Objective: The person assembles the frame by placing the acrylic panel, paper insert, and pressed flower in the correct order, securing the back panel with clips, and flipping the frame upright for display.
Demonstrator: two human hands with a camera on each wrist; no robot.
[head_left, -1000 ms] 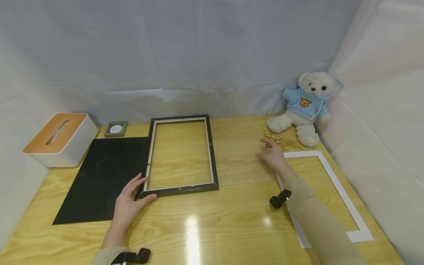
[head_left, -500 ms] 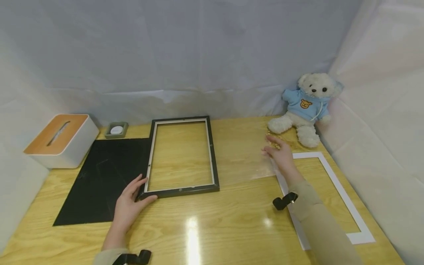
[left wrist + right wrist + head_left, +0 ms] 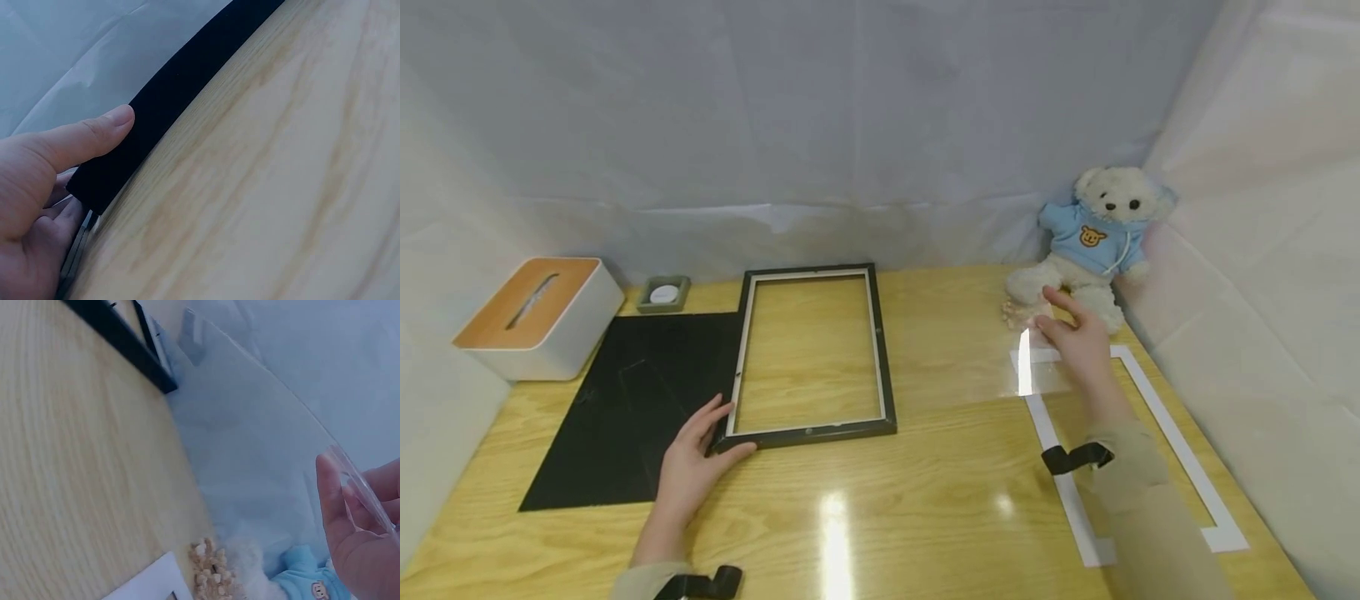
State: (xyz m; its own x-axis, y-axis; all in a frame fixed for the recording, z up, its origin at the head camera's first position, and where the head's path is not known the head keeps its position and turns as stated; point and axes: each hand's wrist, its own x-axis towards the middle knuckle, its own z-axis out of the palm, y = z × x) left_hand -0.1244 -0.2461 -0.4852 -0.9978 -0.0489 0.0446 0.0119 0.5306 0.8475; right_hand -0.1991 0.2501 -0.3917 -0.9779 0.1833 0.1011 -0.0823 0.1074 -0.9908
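My left hand point(image 3: 688, 467) holds the near left corner of a black picture frame point(image 3: 850, 429), with the thumb on its front side and fingers at its left side. In the left wrist view the thumb presses the black edge point(image 3: 181, 81). My right hand point(image 3: 1078, 337) pinches the right edge of a clear transparent sheet point(image 3: 250, 419) between thumb and fingers. That edge is raised and bent up off the table, while the sheet stretches left towards the frame. A bright glare shows on the sheet in the head view.
A black backing board point(image 3: 632, 408) lies left of the frame. A white mat border point(image 3: 1165, 417) lies under the right arm. Behind are a teddy bear point(image 3: 1093, 237) with small tan pieces point(image 3: 212, 569) by its feet, a tissue box point(image 3: 542, 308) and a small green dish point(image 3: 662, 294).
My right hand has moved right and upward, and the clear sheet's right edge has risen with it, now overlapping the mat and the bear's feet. My left hand stays at the frame's corner.
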